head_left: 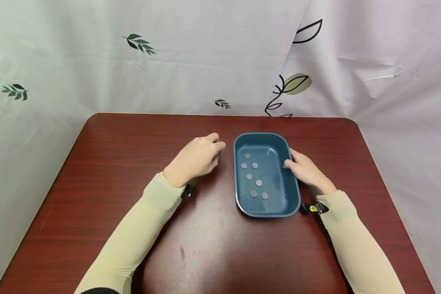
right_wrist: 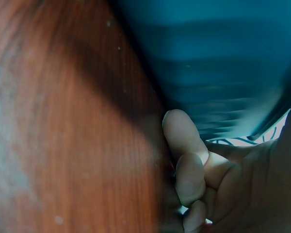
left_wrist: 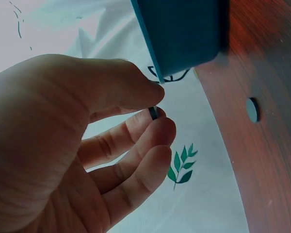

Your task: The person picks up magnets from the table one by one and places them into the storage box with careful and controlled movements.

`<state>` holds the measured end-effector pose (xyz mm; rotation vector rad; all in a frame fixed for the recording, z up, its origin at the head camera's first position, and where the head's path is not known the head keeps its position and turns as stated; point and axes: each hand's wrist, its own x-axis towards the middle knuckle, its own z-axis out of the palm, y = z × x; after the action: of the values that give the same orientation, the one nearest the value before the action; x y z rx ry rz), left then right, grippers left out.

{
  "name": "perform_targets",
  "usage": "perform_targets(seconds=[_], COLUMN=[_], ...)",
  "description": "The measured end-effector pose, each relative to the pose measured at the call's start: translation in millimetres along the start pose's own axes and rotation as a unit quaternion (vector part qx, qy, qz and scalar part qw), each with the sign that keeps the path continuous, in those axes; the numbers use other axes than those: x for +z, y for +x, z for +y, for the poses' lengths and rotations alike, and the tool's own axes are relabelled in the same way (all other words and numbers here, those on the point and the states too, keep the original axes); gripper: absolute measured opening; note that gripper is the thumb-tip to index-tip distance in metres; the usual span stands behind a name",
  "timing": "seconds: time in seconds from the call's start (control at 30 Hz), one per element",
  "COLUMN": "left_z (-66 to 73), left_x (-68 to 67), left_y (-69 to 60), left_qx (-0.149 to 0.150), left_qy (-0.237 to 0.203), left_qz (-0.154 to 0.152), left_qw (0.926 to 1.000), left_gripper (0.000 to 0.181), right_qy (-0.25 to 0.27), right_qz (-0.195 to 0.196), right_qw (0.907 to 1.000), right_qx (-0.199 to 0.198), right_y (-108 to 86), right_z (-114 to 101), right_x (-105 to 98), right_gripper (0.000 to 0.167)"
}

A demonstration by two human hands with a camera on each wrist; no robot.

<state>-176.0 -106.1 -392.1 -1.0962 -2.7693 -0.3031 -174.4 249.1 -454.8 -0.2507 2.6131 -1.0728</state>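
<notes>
My left hand [head_left: 196, 157] is held over the table, left of a blue plastic tray [head_left: 279, 188]. Between its thumb and fingertips it pinches a small dark disc [left_wrist: 153, 113], seen edge-on in the left wrist view. Another such disc [left_wrist: 252, 109] lies on the tabletop near the tray in that view. Several flat grey discs [head_left: 259, 183] are spread over the left part of the tray's floor. My right hand [head_left: 306, 169] grips the tray's right wall, thumb over the rim. Its curled fingers [right_wrist: 179, 131] are against the outside, low by the table.
The reddish-brown wooden table [head_left: 206, 249] has rounded far corners. A pale curtain [head_left: 191, 61] with leaf prints hangs behind it and along both sides. Dark wrist straps [head_left: 188, 191] show at the sleeve cuffs.
</notes>
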Motion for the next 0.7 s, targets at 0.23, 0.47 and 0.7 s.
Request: perform_targets(seconds=[0.23, 0.47, 0.7], left_z=[10.8, 26.6, 40.0], left_x=[0.3, 0.9, 6.0], left_y=[5.5, 12.3, 15.0], left_qx=[0.017, 0.039, 0.057], left_qy=[-0.015, -0.030, -0.039], left_qz=[0.013, 0.031, 0.032], left_qw=[0.9997, 0.9983, 0.9971], left_gripper=[0.010, 0.011, 0.011], right_qy=[0.000, -0.001, -0.002], right_qz=[0.000, 0.003, 0.004], right_qw=[1.0000, 1.0000, 1.0000], right_qx=[0.005, 0.001, -0.009], right_y=[0.3, 0.3, 0.8], right_z=[0.0, 0.8, 0.8], right_x=[0.3, -0.2, 0.0], right_gripper=[0.057, 0.056, 0.053])
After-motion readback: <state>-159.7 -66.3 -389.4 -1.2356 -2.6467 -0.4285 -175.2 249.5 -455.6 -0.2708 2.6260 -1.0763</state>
